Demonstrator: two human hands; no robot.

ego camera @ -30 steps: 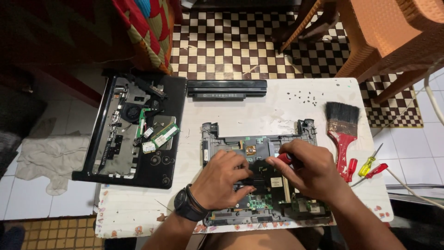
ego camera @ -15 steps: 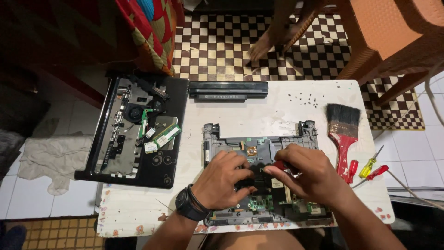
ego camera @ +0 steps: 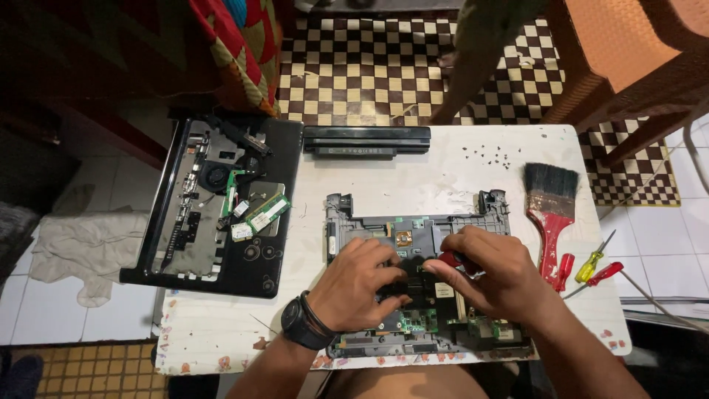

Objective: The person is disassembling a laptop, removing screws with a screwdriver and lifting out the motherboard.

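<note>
The laptop base (ego camera: 413, 222) lies near the table's (ego camera: 443, 162) front edge, long axis left-right, hinges pointing away, green board bared. Left hand (ego camera: 354, 284) presses on it, fingers curled together; right hand (ego camera: 491, 277) pinches a red screwdriver (ego camera: 452, 259).

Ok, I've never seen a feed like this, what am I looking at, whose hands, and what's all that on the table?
The single picture comes from a camera worn on a person's head, looking down at their two bare hands; there is no robot. Both hands work over an opened laptop base with its circuit board showing. The left hand, with a black wristwatch, rests on the board. The right hand grips a red-handled screwdriver, tip hidden. On the white table also lie a second opened laptop shell, a long black battery, loose screws, a red-handled paintbrush and more small screwdrivers. A cloth lies on the floor.
</note>
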